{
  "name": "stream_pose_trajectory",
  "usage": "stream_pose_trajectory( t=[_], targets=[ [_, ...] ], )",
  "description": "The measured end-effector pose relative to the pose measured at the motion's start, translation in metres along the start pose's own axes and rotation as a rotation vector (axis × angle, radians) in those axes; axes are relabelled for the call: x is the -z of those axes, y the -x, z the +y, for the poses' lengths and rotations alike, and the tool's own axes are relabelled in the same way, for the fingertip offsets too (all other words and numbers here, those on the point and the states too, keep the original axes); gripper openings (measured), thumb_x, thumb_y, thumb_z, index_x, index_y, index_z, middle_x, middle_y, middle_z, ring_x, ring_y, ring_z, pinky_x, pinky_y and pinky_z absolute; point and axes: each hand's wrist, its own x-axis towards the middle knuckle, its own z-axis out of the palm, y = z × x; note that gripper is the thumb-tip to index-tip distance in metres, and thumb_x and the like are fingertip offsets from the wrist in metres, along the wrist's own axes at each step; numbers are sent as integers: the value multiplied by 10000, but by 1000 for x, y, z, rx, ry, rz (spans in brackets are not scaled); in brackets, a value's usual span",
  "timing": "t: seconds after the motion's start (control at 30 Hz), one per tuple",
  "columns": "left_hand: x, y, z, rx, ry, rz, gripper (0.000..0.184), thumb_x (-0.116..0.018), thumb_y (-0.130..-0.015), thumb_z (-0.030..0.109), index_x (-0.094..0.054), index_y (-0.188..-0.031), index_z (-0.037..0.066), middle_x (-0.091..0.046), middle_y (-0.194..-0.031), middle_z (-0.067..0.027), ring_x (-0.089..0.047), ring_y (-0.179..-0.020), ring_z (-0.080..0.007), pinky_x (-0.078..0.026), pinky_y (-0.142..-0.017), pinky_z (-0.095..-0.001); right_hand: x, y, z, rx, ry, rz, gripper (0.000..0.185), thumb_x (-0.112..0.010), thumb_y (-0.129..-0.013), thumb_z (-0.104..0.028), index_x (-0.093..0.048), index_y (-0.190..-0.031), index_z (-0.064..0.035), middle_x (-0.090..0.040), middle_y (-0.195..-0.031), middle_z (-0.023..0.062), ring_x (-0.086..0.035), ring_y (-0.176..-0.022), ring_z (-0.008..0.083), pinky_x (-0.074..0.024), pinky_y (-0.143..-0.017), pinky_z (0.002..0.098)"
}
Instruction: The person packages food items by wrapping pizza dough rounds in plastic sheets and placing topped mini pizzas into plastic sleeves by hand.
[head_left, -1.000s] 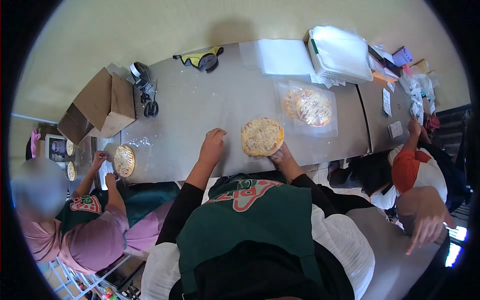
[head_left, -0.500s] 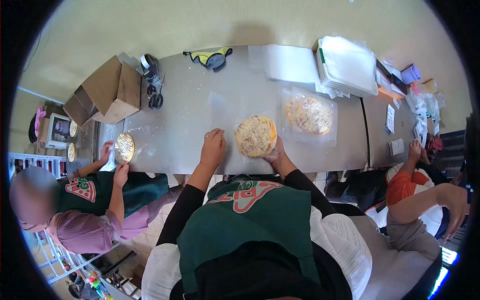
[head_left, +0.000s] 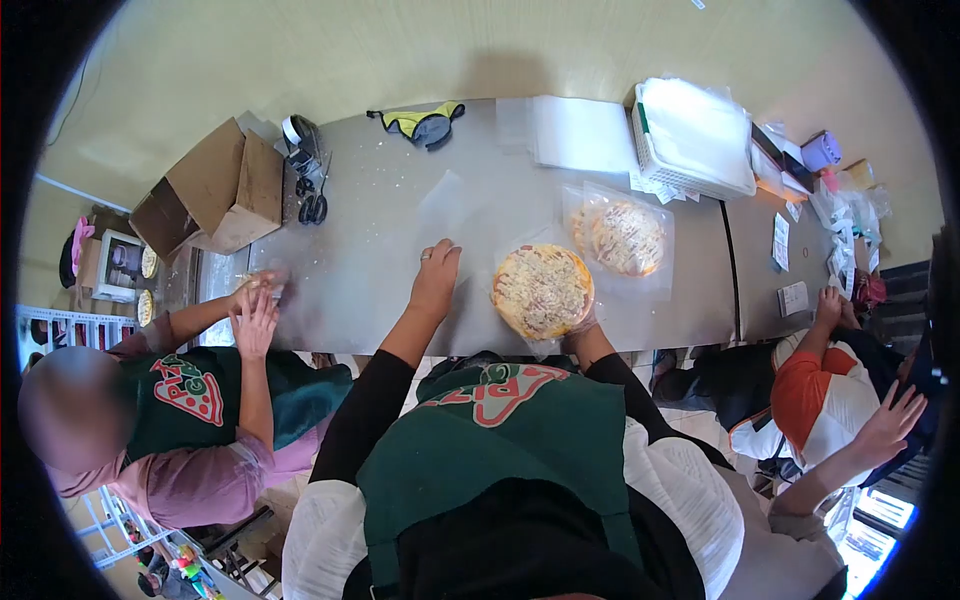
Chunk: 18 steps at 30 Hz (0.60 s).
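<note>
A round pizza (head_left: 543, 290) topped with shredded cheese is in front of me, with clear plastic showing around its edge. My right hand (head_left: 583, 328) grips it at the lower right, fingers partly hidden beneath. To its left, my left hand (head_left: 434, 278), wearing a ring, is over the metal table with fingers curled together. What it pinches, if anything, I cannot make out. Just beyond those fingers a thin clear plastic sheet (head_left: 441, 198) lies on the table. Beside my pizza, on the right, are overlapping bagged pizzas (head_left: 627, 238).
White sheets (head_left: 580, 130) and a white basket (head_left: 690, 182) stand along the back. A yellow-and-grey cloth item (head_left: 425, 124), scissors (head_left: 313, 207) and a cardboard box (head_left: 215, 185) are further left. One co-worker's hands (head_left: 255, 310) are at the left; other people are at the right.
My right hand has moved the pizza rightward and slightly nearer me. My left hand has shifted a little up and right. The left co-worker's pizza is no longer visible in their hands.
</note>
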Motion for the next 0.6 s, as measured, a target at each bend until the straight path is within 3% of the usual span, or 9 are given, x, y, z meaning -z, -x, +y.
stream_pose_trajectory(
  t=[0.23, 0.33, 0.6],
  targets=[
    [-22, -32, -12, -122, -116, 75, 322, -544, -713, -4, -537, -1034, -12, -483, -1131, -115, -498, -979, -289, -497, -745, -338, 6, 3, -1, -20, -8, -10, 520, -305, -919, -387, -382, -1315, -59, -425, -1329, 145, -455, -1179, 319, -377, -981, 467],
    [-20, -34, -5, -51, -148, 67, 356, -547, -720, 22, -534, -1074, -12, -484, -1140, -94, -500, -948, -268, -503, -686, -337, 15, -1, 5, -40, -14, -12, 516, -306, -920, -382, -382, -1315, -59, -426, -1327, 145, -456, -1178, 318, -378, -979, 466],
    [-22, -24, -2, -128, -59, 108, 391, -514, -727, 17, -523, -1117, -16, -470, -1182, -112, -492, -947, -274, -446, -809, -323, 36, -11, 20, -129, -18, -34, 505, -310, -923, -370, -384, -1313, -58, -431, -1323, 145, -460, -1175, 314, -383, -976, 463]
  ],
)
